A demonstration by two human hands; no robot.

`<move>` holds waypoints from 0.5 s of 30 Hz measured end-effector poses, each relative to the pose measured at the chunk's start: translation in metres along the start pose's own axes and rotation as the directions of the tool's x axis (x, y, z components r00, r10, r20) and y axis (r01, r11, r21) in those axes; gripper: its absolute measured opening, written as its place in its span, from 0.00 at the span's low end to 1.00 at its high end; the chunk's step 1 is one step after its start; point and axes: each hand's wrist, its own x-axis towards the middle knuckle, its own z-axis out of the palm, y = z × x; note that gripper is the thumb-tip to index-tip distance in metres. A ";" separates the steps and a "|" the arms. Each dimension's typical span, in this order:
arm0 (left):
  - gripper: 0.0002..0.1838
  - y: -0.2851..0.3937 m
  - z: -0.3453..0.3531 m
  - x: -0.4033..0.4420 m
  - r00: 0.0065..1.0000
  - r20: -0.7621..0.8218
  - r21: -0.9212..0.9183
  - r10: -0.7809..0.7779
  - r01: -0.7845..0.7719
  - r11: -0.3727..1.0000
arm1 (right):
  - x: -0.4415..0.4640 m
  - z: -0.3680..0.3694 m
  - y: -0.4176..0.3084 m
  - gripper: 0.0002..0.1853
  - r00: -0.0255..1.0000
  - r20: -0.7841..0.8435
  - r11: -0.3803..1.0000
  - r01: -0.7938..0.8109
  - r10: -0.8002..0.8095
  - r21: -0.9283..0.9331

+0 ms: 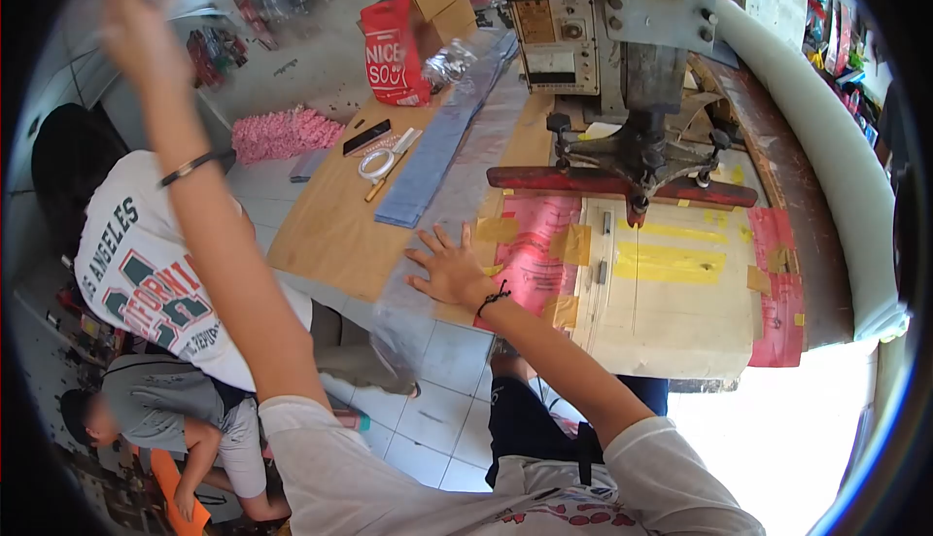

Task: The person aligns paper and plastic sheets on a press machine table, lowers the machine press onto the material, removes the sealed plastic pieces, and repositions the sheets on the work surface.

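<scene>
My right hand (pixel 449 270) lies flat with fingers spread on a clear plastic sheet (pixel 457 191) at the edge of the wooden board, beside red plastic film (pixel 530 259). The sheet's lower end hangs over the board's edge. My left hand (pixel 146 26) is raised high at the upper left and smeared by motion. Clear plastic shows near its fingers, but I cannot tell whether they hold it. Ahead of my right hand lies a folded stack of bluish plastic (pixel 428 162). To its right, a press (pixel 637 162) with a red crossbar stands over a cream, taped bed (pixel 671 293).
A tape roll (pixel 375 165), a dark phone (pixel 366 138) and a red bag (pixel 396 55) rest on the wooden board (pixel 335 230). A control box (pixel 556 45) stands behind. One person (pixel 160 254) is close on the left; another (pixel 175 419) bends lower down. A long pale roll (pixel 826 138) borders the right.
</scene>
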 end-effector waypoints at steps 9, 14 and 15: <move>0.18 0.073 -0.125 0.101 0.948 0.280 0.021 -0.148 0.148 0.989 | -0.002 0.008 0.003 0.31 0.994 -0.104 0.999 0.044 -0.041 0.019; 0.10 0.187 -0.067 0.054 0.781 0.595 -0.130 -0.191 0.328 0.936 | -0.009 -0.005 0.003 0.26 0.967 -0.237 0.987 0.121 -0.093 0.109; 0.11 0.186 -0.060 0.048 0.843 0.451 -0.118 -0.295 0.383 0.916 | -0.017 -0.018 0.001 0.27 0.963 -0.258 0.946 0.152 -0.077 0.285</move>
